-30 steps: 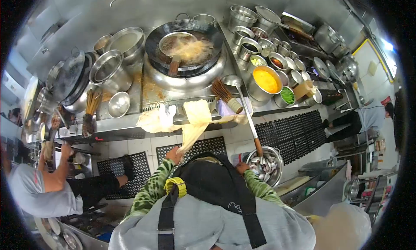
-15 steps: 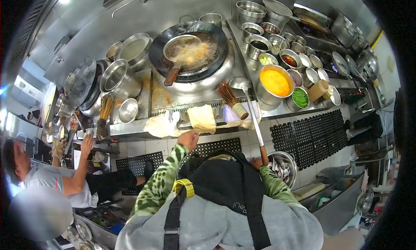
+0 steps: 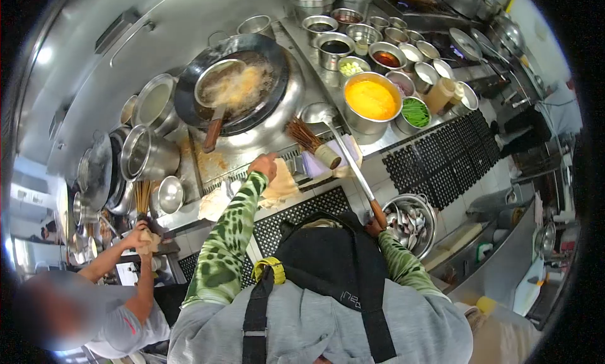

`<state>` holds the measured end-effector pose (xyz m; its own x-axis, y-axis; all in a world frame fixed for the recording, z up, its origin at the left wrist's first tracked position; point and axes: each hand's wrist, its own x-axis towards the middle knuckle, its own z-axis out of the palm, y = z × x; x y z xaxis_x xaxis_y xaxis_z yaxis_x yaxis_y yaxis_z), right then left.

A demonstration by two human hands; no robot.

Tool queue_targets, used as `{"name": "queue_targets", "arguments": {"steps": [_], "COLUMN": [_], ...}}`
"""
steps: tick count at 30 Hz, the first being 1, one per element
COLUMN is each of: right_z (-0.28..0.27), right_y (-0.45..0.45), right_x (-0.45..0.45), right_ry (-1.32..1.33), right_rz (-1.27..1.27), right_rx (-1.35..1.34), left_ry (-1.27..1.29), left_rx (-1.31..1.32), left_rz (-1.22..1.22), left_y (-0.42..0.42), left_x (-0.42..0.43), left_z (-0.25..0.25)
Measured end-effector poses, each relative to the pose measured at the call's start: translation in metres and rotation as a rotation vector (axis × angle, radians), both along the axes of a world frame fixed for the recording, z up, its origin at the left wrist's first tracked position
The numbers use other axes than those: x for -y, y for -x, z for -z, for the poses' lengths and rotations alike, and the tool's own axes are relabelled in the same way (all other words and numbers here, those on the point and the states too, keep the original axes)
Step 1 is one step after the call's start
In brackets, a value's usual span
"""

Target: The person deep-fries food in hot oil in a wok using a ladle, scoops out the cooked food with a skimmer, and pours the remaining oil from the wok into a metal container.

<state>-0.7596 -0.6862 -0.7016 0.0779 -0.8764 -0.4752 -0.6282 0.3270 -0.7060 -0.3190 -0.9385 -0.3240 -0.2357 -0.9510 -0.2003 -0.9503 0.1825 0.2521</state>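
Observation:
My left hand (image 3: 263, 167) is closed at the upper edge of a pale yellow cloth (image 3: 282, 182) on the stove's front edge. My right hand (image 3: 377, 224), low beside my apron, grips the wooden handle end of a long ladle (image 3: 357, 168). The ladle's bowl rests on the steel stove top, by a bamboo wok brush (image 3: 307, 136). Ahead of my left hand, a black wok (image 3: 183, 94) holds bubbling oil. Across it lies a wooden-handled strainer (image 3: 214, 129), with golden food frying beside and under it; steam blurs the pieces.
To the right stand a pot of orange-yellow liquid (image 3: 372, 99), a bowl of chopped greens (image 3: 416, 114) and several seasoning pots. A basin of fish (image 3: 409, 225) is by my right arm. At left, a co-worker (image 3: 126, 313) handles a cloth near another brush (image 3: 144, 197).
My left hand has moved forward from below the yellow cloth onto its upper edge. My view has turned. The co-worker has brought both hands together. My right hand keeps the ladle.

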Motion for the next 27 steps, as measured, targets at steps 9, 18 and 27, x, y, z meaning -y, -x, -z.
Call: {"name": "queue_targets", "arguments": {"steps": [9, 18, 27], "right_z": [-0.019, -0.023, -0.013], "right_y": [0.013, 0.002, 0.008], "right_x": [-0.018, 0.029, 0.036], "right_ry": [-0.213, -0.111, -0.095], "right_rz": [-0.060, -0.020, -0.116], "right_rx": [-0.377, -0.164, -0.175], "left_ry": [0.019, 0.184, 0.179], "left_rx": [-0.116, -0.229, 0.036], "left_rz": [0.127, -0.081, -0.041], "left_y": [-0.007, -0.001, 0.029], "left_x": [0.021, 0.002, -0.088], "left_z": [0.013, 0.011, -0.004]}}
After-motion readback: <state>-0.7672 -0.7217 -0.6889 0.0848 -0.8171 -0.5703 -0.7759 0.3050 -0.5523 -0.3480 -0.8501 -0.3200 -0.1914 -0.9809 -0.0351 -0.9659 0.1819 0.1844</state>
